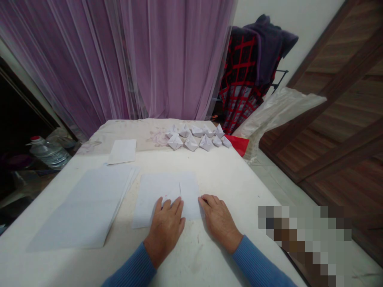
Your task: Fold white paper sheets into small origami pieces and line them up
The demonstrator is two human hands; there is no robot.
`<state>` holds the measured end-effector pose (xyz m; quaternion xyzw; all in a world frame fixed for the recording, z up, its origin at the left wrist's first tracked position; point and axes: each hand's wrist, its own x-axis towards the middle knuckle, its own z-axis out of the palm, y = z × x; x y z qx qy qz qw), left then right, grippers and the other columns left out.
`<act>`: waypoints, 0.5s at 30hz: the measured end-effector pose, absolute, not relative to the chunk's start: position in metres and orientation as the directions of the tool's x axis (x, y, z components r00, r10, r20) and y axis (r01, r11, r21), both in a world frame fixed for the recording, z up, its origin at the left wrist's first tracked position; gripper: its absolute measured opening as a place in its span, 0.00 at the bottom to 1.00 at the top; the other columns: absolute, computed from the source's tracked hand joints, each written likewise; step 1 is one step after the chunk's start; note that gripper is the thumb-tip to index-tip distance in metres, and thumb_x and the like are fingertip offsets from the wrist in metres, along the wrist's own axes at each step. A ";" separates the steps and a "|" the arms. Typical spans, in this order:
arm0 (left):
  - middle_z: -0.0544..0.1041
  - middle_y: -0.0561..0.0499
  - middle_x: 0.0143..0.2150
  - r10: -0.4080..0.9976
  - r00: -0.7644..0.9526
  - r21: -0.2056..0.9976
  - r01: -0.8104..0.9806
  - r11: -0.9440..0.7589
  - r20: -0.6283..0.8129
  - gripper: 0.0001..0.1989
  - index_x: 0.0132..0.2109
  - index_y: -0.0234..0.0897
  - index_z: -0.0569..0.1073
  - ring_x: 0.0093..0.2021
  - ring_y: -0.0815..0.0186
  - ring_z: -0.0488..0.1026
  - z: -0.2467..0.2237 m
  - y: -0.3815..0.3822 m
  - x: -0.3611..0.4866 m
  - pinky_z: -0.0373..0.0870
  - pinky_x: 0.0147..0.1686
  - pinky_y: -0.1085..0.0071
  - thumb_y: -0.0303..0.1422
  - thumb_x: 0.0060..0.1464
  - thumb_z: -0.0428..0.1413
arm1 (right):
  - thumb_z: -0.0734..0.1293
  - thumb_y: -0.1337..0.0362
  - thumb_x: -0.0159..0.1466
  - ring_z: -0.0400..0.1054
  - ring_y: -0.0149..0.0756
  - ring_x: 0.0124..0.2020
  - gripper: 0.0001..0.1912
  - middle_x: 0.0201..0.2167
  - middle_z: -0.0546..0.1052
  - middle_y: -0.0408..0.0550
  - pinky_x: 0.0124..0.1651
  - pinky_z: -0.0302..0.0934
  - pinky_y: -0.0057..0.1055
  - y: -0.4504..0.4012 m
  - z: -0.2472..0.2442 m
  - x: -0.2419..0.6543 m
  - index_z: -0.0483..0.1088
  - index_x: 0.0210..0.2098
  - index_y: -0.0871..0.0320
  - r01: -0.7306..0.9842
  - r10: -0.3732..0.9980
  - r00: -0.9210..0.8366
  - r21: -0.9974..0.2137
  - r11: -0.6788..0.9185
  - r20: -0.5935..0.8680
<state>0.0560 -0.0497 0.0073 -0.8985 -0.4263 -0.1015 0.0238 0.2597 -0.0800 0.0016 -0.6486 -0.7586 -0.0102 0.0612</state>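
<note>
A white sheet of paper [161, 185] lies in front of me on the table, with a folded flap edge running down its right part. My left hand [166, 225] rests flat on it, fingers stretched out beside that edge. At the sheet's right side, my right hand [220, 221] has its fingers bent and closed on the paper's margin; the thumb is partly hidden. To the left is a stack of larger white sheets [80, 211]. A smaller pile of white paper [122, 150] sits beyond the stack.
Several folded paper boats [190, 142] stand in two rows at the table's far right, beside a red item [237, 144]. The white table [233, 175] has a floral cloth at its far end. A large water bottle [49, 152] stands off to the left.
</note>
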 end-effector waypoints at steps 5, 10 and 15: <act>0.71 0.48 0.60 0.758 0.620 0.034 0.769 -0.638 0.202 0.19 0.58 0.40 0.69 0.52 0.55 0.69 0.006 -0.049 0.056 0.55 0.60 0.49 0.35 0.61 0.49 | 0.60 0.74 0.64 0.63 0.41 0.50 0.21 0.52 0.72 0.55 0.48 0.56 0.34 -0.089 -0.001 0.262 0.68 0.55 0.59 0.989 0.985 -0.125 -0.067 0.133 0.121; 0.71 0.49 0.60 0.758 0.618 0.037 0.770 -0.637 0.206 0.20 0.58 0.40 0.69 0.53 0.55 0.68 0.004 -0.048 0.055 0.55 0.60 0.49 0.36 0.61 0.49 | 0.59 0.76 0.62 0.64 0.42 0.50 0.22 0.51 0.73 0.54 0.48 0.58 0.36 -0.099 0.001 0.273 0.69 0.54 0.58 0.988 0.986 -0.111 -0.090 0.123 0.127; 0.71 0.49 0.61 0.758 0.615 0.048 0.769 -0.638 0.219 0.19 0.58 0.42 0.69 0.53 0.56 0.68 0.002 -0.048 0.056 0.55 0.60 0.50 0.35 0.61 0.50 | 0.59 0.74 0.62 0.67 0.39 0.45 0.18 0.45 0.76 0.50 0.49 0.61 0.35 -0.084 0.024 0.275 0.74 0.47 0.56 0.953 0.970 -0.144 -0.237 0.189 0.195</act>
